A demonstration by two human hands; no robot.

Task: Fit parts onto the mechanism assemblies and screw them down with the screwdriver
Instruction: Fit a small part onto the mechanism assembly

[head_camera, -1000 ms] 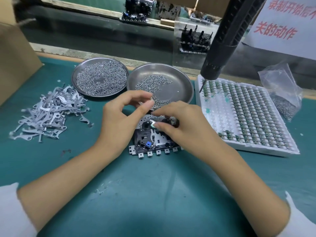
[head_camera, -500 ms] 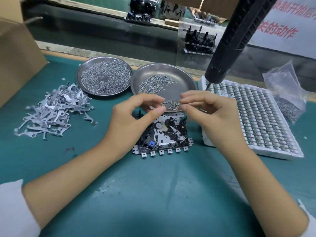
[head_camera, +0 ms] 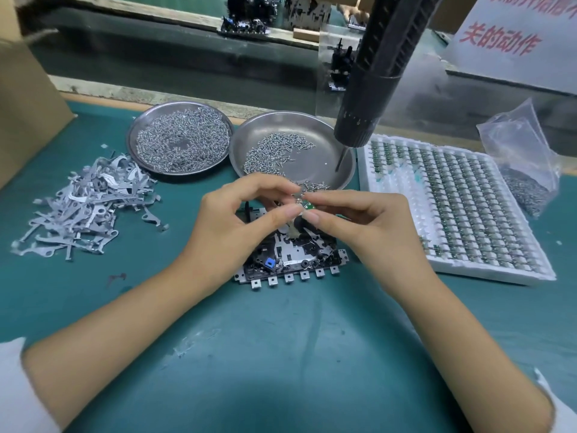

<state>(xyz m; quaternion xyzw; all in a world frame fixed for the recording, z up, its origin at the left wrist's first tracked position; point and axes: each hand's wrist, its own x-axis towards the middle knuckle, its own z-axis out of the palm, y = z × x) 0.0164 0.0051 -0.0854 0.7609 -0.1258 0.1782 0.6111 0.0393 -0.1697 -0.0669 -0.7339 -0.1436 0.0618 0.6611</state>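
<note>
A black and metal mechanism assembly with a blue piece lies on the teal mat in the middle. Just above it, my left hand and my right hand meet fingertip to fingertip. Together they pinch a small green part with a bit of metal on it. A black electric screwdriver hangs from above at the right, its bit tip over the right steel dish. That dish holds loose screws.
A second steel dish full of small springs or screws stands to the left. A heap of grey metal levers lies far left. A white tray of small green parts sits right, with a plastic bag behind it. A cardboard box stands at the left edge.
My right hand lifted off the assembly and rose toward the dish, then met my left hand above the mechanism. Both now pinch the small green part.
</note>
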